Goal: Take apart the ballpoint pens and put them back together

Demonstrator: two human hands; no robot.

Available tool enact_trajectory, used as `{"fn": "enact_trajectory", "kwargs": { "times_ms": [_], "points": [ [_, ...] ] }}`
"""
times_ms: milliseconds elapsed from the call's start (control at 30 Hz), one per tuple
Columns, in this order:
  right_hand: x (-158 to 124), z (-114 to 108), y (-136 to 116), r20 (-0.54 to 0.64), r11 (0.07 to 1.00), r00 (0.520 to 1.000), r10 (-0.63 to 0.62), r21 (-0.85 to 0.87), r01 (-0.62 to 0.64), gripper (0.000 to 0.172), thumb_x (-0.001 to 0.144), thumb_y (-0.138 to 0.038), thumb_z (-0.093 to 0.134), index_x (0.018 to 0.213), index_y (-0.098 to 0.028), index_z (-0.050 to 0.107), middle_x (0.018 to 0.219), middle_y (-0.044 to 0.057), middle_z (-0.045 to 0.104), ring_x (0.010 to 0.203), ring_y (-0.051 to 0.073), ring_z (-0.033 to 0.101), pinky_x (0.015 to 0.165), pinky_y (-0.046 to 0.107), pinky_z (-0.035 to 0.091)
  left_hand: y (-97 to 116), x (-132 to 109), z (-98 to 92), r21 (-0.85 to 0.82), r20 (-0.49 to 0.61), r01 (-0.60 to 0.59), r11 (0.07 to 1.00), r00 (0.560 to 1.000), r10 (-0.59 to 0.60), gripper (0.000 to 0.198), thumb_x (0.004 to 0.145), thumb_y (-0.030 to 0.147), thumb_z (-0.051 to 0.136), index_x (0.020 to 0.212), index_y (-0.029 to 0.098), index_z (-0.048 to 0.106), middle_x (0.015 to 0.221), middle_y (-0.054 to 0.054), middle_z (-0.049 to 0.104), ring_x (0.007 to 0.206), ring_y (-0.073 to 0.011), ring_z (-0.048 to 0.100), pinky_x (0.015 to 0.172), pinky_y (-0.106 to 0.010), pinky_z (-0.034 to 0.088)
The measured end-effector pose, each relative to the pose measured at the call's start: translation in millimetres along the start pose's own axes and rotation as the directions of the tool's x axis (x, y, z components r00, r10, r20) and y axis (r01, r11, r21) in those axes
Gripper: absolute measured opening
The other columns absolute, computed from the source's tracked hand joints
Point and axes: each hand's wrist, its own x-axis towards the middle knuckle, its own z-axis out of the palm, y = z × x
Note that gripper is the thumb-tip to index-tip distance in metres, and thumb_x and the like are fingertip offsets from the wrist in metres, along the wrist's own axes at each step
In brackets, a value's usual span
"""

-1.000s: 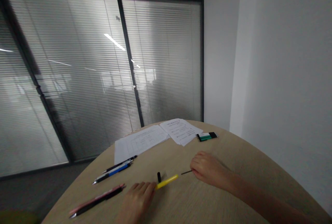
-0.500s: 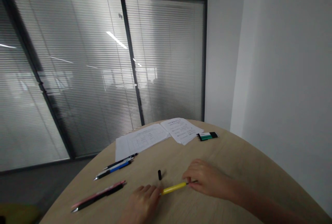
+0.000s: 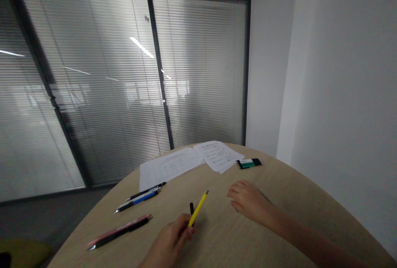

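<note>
My left hand [image 3: 173, 237] is closed around the lower end of a slim yellow pen [image 3: 198, 210]. Its thin dark tip points up and away to the right. Just behind the pen, a short black tube [image 3: 191, 207], perhaps a cap or grip piece, stands out against the table and is partly covered. My right hand [image 3: 246, 199] is apart from the pen, over the tabletop to the right. Its fingers are loosely stretched and nothing shows in them.
On the round wooden table [image 3: 229, 239], a pink and a black pen [image 3: 120, 233] lie at the left. Blue and black pens [image 3: 139, 199] lie beyond them. Printed sheets [image 3: 172, 166] are at the back, beside several green, white and black pens [image 3: 249, 163].
The yellow pen has swung from nearly flat to tip-up in my left hand. My right hand has let go of its thin dark end and drawn away.
</note>
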Motion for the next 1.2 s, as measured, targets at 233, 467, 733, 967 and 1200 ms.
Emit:
{"fn": "enact_trajectory", "kwargs": {
  "times_ms": [233, 467, 733, 967, 1200],
  "points": [
    [1.6, 38.6, -2.5, 0.013, 0.951, 0.999, -0.051, -0.305, 0.053, 0.01, 0.075, -0.009, 0.053, 0.075, -0.014, 0.061, 0.074, 0.006, 0.064, 0.074, 0.019, 0.056, 0.071, 0.033, 0.039, 4.0, 2.6, -2.8, -0.251, 0.041, 0.013, 0.968, 0.999, -0.003, 0.023, 0.083, 0.036, 0.036, 0.079, 0.018, 0.051, 0.072, 0.0, 0.062, 0.065, -0.0134, 0.058, 0.062, -0.023, 0.043],
    [0.0, 60.4, -3.4, 0.005, 0.915, 0.993, -0.116, -0.389, 0.108, 0.018, 0.074, -0.002, 0.053, 0.066, -0.016, 0.061, 0.065, 0.001, 0.063, 0.068, 0.016, 0.056, 0.089, 0.034, 0.03, 3.8, 1.0, 8.0, -0.562, 0.067, 0.038, 0.826, 0.998, 0.0, 0.039, 0.077, 0.057, 0.041, 0.086, 0.019, 0.048, 0.089, -0.005, 0.061, 0.067, -0.0132, 0.058, 0.059, -0.024, 0.043],
    [-2.7, 46.6, -11.2, 0.12, 0.97, 0.99, -0.072, -0.224, 0.098, 0.015, 0.077, -0.003, 0.05, 0.076, -0.013, 0.061, 0.078, 0.006, 0.064, 0.075, 0.017, 0.058, 0.073, 0.03, 0.038, -2.6, -3.9, 40.2, -0.78, 0.115, 0.058, 0.623, 0.992, 0.053, 0.037, 0.071, 0.056, 0.053, 0.087, 0.024, 0.046, 0.09, -0.003, 0.064, 0.077, -0.0179, 0.061, 0.069, -0.031, 0.043],
    [-3.2, 11.6, -18.5, 0.085, 0.989, 0.996, -0.034, 0.148, 0.021, 0.024, 0.07, 0.0, 0.047, 0.081, -0.017, 0.06, 0.084, 0.003, 0.064, 0.08, 0.015, 0.057, 0.075, 0.027, 0.038, -3.0, -3.6, 35.5, -0.64, 0.103, -0.047, 0.767, 0.984, 0.147, 0.032, 0.077, 0.055, 0.044, 0.084, 0.023, 0.048, 0.083, -0.002, 0.063, 0.075, -0.0159, 0.058, 0.07, -0.029, 0.043],
    [-14.0, -58.0, -31.4, -0.278, 0.809, 0.958, 0.075, 0.579, 0.105, 0.014, 0.072, -0.009, 0.047, 0.079, -0.019, 0.054, 0.074, 0.001, 0.059, 0.072, 0.013, 0.055, 0.067, 0.024, 0.043, 4.7, -8.4, 25.8, -0.267, 0.08, -0.095, 0.959, 0.99, 0.12, 0.025, 0.083, 0.042, 0.036, 0.085, 0.021, 0.049, 0.08, -0.003, 0.062, 0.075, -0.0154, 0.057, 0.07, -0.025, 0.044]
  ]
}}
